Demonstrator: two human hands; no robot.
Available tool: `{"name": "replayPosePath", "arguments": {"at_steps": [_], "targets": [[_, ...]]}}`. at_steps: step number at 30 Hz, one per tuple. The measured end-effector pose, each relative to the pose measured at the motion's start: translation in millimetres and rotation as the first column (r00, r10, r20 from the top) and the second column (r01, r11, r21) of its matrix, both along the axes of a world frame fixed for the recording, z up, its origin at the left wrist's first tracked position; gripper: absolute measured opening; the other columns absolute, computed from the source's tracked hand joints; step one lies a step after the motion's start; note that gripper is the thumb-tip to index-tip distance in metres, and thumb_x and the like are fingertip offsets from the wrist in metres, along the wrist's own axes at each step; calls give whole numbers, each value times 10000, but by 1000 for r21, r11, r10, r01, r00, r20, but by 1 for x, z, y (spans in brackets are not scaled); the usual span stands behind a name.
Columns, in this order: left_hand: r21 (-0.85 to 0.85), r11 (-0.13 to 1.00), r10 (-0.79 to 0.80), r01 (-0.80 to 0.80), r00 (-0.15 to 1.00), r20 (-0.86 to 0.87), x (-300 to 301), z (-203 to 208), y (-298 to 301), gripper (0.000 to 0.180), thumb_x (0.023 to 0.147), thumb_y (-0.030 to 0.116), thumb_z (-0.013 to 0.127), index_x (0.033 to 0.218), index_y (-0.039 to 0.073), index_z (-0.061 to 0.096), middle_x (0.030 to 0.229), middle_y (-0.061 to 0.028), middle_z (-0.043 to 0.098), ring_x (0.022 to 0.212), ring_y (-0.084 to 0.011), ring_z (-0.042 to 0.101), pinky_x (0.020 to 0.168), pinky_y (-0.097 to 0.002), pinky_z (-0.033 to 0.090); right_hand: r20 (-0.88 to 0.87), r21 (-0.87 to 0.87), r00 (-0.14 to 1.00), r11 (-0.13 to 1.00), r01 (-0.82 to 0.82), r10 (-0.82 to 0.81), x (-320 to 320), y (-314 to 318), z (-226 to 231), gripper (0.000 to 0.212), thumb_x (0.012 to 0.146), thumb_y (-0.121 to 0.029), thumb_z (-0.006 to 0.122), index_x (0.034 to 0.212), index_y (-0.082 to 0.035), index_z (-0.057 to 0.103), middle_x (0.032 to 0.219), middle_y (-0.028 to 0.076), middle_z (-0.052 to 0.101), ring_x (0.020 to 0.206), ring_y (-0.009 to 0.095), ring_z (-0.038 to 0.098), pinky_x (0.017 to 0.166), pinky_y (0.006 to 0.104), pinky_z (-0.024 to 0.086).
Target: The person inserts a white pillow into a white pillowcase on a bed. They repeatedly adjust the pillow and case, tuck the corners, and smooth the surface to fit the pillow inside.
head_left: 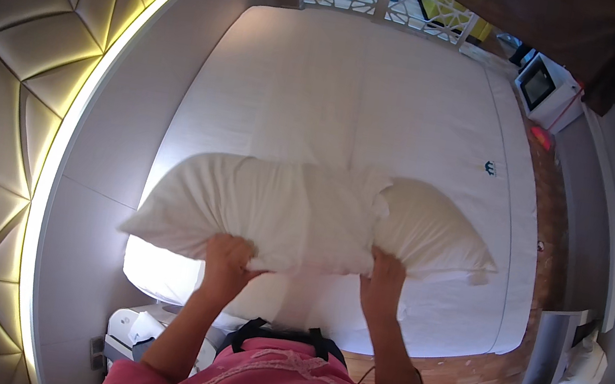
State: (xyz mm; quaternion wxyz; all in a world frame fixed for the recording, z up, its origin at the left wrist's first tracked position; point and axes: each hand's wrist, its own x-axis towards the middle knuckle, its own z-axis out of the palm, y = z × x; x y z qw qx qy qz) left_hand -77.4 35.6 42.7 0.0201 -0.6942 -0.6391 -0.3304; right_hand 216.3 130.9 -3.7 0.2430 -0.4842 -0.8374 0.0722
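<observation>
The step in hand looks like fitting a white pillowcase (273,202) over a pillow (435,230), held crosswise above the near edge of the bed (302,77), its uncovered end toward the bed's right edge. The left hand (228,260) has its grip clamped on the case's lower side, the right hand (382,282) on its hem by the opening; the next move probably calls for pulling that hem over the bare end.

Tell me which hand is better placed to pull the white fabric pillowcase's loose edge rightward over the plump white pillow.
Probably the right hand: it grips beside the pillowcase's loose edge, while the left hand grips farther left.
</observation>
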Motion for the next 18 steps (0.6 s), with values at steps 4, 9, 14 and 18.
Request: {"name": "replayPosePath", "arguments": {"at_steps": [4, 9, 14, 18], "targets": [[-322, 947, 6, 12, 999, 54, 4, -55, -58, 395, 565, 259, 891, 787, 112, 599, 768, -62, 606, 758, -317, 583, 702, -454, 395, 38, -274, 999, 961, 33, -23, -1, -44, -32, 723, 685, -27, 764, 1345, -56, 471, 1198, 194, 556, 1130, 403, 521, 947, 539, 394], [-592, 806, -35, 16, 999, -21, 13, -84, -97, 311, 653, 243, 841, 865, 102, 662, 878, -78, 657, 900, -310, 624, 801, -461, 450, 3, -506, 996, 859, 78, -88, -6, -88, -33, 713, 722, -111, 724, 1369, -31, 435, 1291, 244, 519, 1183, 440, 476, 945, 580, 389], [-808, 564, 86, 171, 961, 263, 40, -27, -61, 245, 798, 263, 761, 944, 78, 692, 971, -120, 695, 1010, -340, 642, 935, -472, 467, -110, -527, 933, 815, 238, -343, -18, -83, -44, 515, 857, -279, 725, 1253, 0, 547, 1114, 217, 628, 1055, 416, 550, 880, 560, 412], [-437, 840, -192, 323, 929, 316, 64, -39, -22, 379, 822, 270, 777, 1107, 49, 662, 1199, -198, 623, 1184, -409, 551, 1022, -484, 443, -148, -333, 896, 874, 353, -419, 2, -76, -51, 367, 872, -296, 736, 1078, -15, 621, 941, 175, 639, 886, 392, 591, 804, 523, 430]]}}
